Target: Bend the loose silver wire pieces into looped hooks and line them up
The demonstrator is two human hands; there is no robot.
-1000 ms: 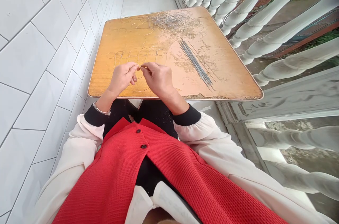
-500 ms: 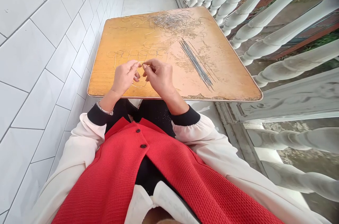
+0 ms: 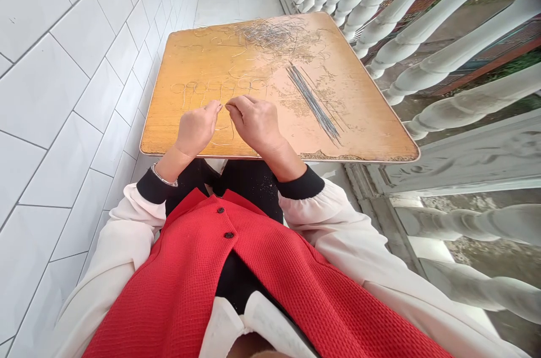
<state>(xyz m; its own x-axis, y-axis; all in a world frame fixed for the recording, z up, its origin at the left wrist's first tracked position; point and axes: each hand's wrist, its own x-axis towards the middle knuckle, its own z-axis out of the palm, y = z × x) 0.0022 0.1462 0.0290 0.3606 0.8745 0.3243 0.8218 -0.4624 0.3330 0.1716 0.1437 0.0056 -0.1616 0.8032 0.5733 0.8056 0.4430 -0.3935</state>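
Over the near edge of the wooden table (image 3: 363,127), my left hand (image 3: 195,128) is closed in a pinch, thumb against forefinger. My right hand (image 3: 256,121) pinches too, its fingertips a short gap from the left ones. A thin metal wire (image 3: 232,131) shows at the fingertips and below them; much of it is hidden by the fingers. Just beyond my hands lies a row of several wires bent into loops with tails (image 3: 215,88). To the right of my right hand rests a bundle of straight grey wires (image 3: 313,104).
A tangled heap of wire pieces (image 3: 270,34) covers the table's far side, with loose bits scattered around it. A white tiled wall (image 3: 84,93) runs along the left. White balusters (image 3: 406,36) line the right side.
Both hands have turned knuckles up and the fingers have curled in more. My wrists have moved slightly apart. The wires on the table lie as before.
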